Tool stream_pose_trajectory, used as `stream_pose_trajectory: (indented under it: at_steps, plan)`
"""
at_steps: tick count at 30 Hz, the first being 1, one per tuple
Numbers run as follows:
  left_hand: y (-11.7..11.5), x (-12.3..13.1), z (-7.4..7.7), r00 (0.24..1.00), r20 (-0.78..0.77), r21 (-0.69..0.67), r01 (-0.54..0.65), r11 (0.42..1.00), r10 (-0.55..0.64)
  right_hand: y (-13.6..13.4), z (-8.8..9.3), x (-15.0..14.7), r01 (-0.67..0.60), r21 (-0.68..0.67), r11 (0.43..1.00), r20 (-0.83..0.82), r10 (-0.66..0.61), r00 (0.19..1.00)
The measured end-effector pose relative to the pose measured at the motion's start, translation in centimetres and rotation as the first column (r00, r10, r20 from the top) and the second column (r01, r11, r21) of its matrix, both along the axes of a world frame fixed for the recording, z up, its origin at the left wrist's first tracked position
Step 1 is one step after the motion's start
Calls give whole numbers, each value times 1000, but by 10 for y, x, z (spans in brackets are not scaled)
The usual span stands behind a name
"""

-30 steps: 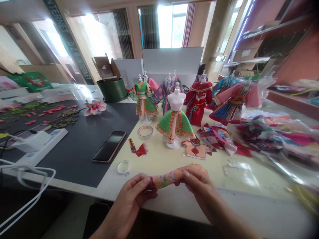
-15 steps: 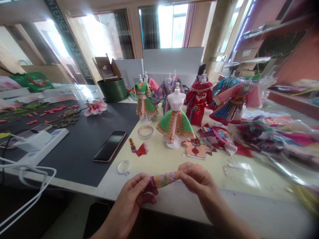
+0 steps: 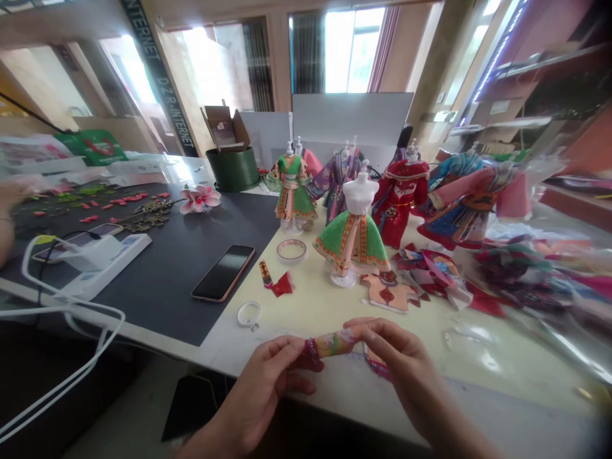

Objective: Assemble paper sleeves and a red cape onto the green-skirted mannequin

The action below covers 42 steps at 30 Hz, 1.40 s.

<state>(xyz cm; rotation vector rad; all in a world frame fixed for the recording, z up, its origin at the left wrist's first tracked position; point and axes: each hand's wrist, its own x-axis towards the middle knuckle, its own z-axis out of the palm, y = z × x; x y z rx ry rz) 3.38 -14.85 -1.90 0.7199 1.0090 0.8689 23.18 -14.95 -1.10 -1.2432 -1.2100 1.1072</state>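
A narrow piece of floral fabric [image 3: 333, 343], yellow with a red end and a beaded-looking trim, stretches between my two hands above the table's front edge. My left hand [image 3: 273, 376] pinches its red end between thumb and fingers. At the other end, the fingertips of my right hand [image 3: 399, 350] close on the yellow part. Below the right fingers shows a bit of cloth with a pink-red edge [image 3: 378, 366], mostly hidden. Beyond my hands stands a small white dress form [image 3: 361, 194] wearing a green skirt [image 3: 354, 242]. A peach doll top [image 3: 389, 291] lies flat beside its base.
Several dressed doll forms, one in a red robe [image 3: 400, 197], stand behind. Fabric scraps [image 3: 433, 268] are heaped right. A tape roll [image 3: 291, 250], white ring [image 3: 248, 314], phone [image 3: 224, 273] and power strip [image 3: 108, 264] lie left. Another person's hand [image 3: 16, 194] shows far left.
My view has turned left, so the scene sits further right. Another person's hand has come in at the left edge. Both my hands keep hold of the floral fabric, little changed.
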Motion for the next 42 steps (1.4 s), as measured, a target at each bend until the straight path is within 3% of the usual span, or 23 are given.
stream_pose_trajectory:
  at_steps: [8,17,26,35,39,42]
  plan:
    - [3,-1,0,989,-138,78,56,995,-44,3,5,-1,-25,-69,997,42,28,999]
    - [1,0,-5,972,-215,252,-38,967,95,0,1,-1,-1,-59,998,82,5,997]
    - [-2,-4,-13,958,-198,565,-63,823,209,-5,-5,2,15,-106,994,74,-7,997]
    - [-6,-4,-20,958,-150,620,-102,778,245,-6,-7,0,65,-138,988,51,-59,997]
    - [-7,-5,-20,949,-136,712,-105,694,284,-6,-9,-4,103,-124,987,22,-101,995]
    - [-6,-5,-19,956,-118,751,-92,654,269,-6,-8,-7,63,-159,985,-50,-72,996]
